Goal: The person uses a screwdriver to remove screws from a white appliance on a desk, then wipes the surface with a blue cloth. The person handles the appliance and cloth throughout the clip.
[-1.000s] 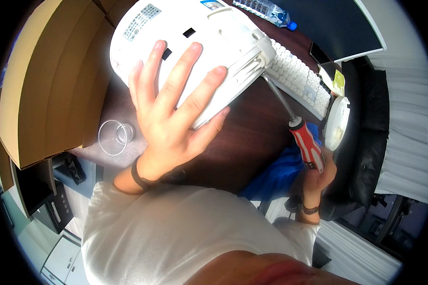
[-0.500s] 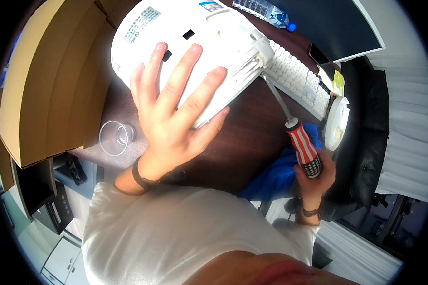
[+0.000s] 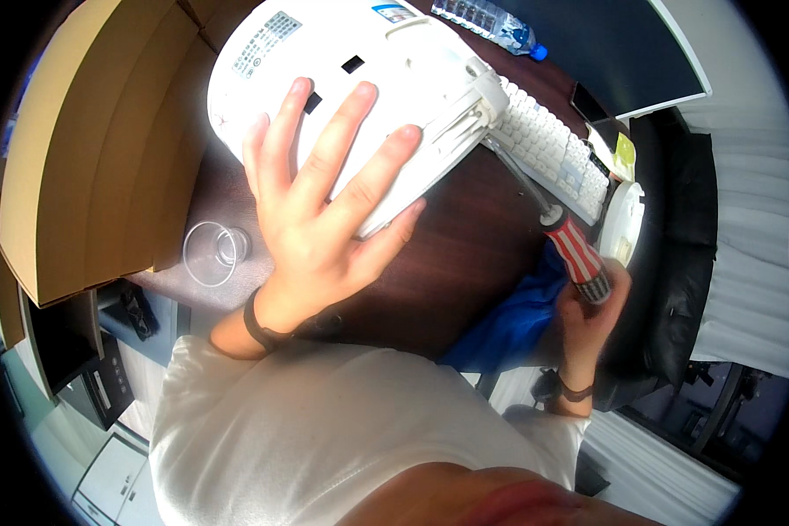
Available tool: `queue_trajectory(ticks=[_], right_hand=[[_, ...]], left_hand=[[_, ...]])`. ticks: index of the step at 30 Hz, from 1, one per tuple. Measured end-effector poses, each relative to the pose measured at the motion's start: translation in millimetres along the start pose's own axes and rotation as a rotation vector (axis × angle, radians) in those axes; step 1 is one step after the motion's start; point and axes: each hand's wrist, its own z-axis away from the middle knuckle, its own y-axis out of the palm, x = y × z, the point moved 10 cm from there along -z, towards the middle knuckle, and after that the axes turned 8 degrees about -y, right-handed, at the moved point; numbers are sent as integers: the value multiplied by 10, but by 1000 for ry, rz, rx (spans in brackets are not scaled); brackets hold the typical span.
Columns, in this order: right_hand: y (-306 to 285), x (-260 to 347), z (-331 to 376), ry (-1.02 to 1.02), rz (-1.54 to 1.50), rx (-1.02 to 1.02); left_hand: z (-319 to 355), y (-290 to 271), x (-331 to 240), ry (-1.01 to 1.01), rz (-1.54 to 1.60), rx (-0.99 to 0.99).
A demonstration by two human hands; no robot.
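A white rounded plastic appliance (image 3: 416, 74) with printed labels and small black rectangles lies tipped on the dark table. My left hand (image 3: 320, 197) rests on it, fingers spread across the surface and thumb along its lower edge. My right hand (image 3: 596, 302) is closed around the handle of a screwdriver (image 3: 574, 250), red-and-white striped with a dark star-patterned end. Its metal shaft slants up to the hinge-like corner of the appliance; the tip is hidden there. Blue cloth (image 3: 522, 316) lies just left of my right hand.
A white keyboard (image 3: 552, 145) sits behind the screwdriver, near a white round plastic part (image 3: 622, 223). At the back are a water bottle (image 3: 491, 26) and a monitor (image 3: 614, 53). To the left stand a clear cup (image 3: 210, 254) and a tall cardboard box (image 3: 88, 175).
My right hand has moved up and slightly right, and the screwdriver handle with it, tilting the shaft flatter. The appliance has shifted very slightly right. My left hand stays spread on it.
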Motion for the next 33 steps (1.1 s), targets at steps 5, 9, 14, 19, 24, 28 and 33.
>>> queue_trajectory(ticks=[5, 9, 14, 19, 24, 28, 33], right_hand=[[-59, 330, 57, -482, 485, 31], [278, -432, 116, 443, -697, 246], [511, -455, 368, 758, -997, 307], [-157, 180, 115, -252, 201, -124], [-114, 223, 25, -361, 273, 8], [341, -290, 70, 444, -677, 226], [470, -423, 374, 762, -1035, 294]], left_hand=[[-8, -3, 5, 4, 8, -5], [1, -12, -3, 0, -2, 1], [-25, 2, -12, 1, -3, 15], [1, -7, 4, -11, -9, 7], [-18, -5, -5, -8, -3, 2], [-19, -9, -7, -2, -17, -2], [-10, 8, 3, -4, -3, 5]])
